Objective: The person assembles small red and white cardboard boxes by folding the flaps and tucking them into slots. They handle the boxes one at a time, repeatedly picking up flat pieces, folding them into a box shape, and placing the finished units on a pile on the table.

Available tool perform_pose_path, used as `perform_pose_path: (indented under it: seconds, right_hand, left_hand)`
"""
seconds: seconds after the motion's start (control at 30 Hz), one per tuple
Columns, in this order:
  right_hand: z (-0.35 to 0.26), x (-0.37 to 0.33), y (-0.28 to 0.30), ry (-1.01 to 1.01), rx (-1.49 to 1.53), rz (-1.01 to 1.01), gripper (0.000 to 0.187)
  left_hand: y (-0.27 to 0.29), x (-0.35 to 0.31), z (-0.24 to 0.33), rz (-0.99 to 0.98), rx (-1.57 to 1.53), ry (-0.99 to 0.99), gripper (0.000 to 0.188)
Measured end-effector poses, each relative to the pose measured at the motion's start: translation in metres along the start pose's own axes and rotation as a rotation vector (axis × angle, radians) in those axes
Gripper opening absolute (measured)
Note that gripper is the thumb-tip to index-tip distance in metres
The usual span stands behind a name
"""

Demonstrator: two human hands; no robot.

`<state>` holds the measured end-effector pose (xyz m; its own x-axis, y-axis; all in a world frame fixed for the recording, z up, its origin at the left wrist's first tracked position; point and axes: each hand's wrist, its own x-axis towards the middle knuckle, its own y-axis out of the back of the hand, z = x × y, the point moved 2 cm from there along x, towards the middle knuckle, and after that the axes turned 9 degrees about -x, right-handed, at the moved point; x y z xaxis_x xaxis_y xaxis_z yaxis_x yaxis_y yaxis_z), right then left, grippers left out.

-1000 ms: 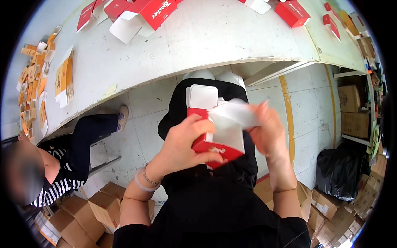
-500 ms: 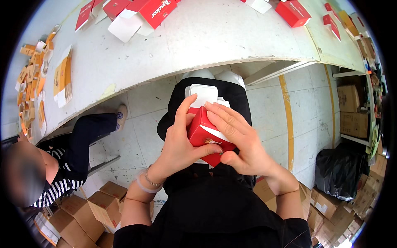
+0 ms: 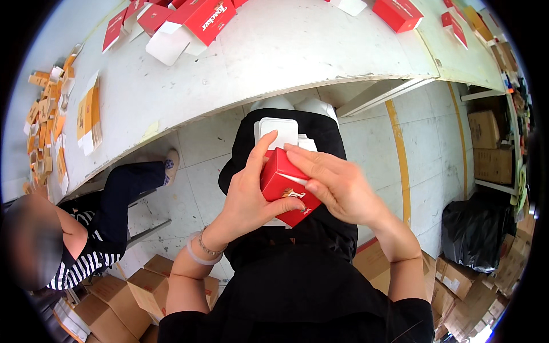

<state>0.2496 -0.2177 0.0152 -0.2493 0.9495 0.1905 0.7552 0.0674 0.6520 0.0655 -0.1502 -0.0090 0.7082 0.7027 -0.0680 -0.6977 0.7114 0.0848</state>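
Note:
A small red cardboard box [image 3: 284, 182] sits tilted above my lap. My left hand [image 3: 250, 191] wraps round its left side, thumb across the front face and index finger up along the far edge. At the box's right side my right hand [image 3: 337, 180] presses its fingers over the upper edge, with the thumb near a white strip of card showing along a seam. Just beyond the box, white carton flaps [image 3: 280, 130] lie on my black-clad lap; what they belong to is partly hidden by the box and my hands.
On the white table [image 3: 240, 74] lie several red cartons [image 3: 209, 20] and a stack of flat yellow cartons [image 3: 90, 114]. A person in a striped top [image 3: 86, 266] sits to the left. Brown boxes [image 3: 123, 303] stand behind, and a black bag [image 3: 477, 234] is at right.
My right hand has turned and its fingers have drawn together along the box's upper edge. The white gap at the seam looks narrower. My left hand keeps its hold.

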Motion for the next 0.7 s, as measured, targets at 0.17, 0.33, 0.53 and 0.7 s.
perform_pose_path:
  seconds: [0.17,0.33,0.53,0.7]
  right_hand:
    - [0.003,-0.006,-0.014,0.137,0.148,-0.065,0.087]
    - [0.041,-0.010,-0.020,-0.165,0.400,0.266,0.070]
    - [0.068,0.006,-0.080,-0.354,-0.476,0.000,0.047]
    - [0.048,-0.011,-0.095,-0.393,-0.472,-0.213,0.040]
  left_hand:
    - [0.000,-0.002,0.004,-0.011,-0.114,0.074,0.106]
    - [0.055,0.038,0.087,0.243,0.938,-0.724,0.093]
    - [0.132,0.153,0.172,0.228,1.431,-0.537,0.077]
    - [0.054,0.057,0.064,-0.011,0.949,-0.272,0.058]
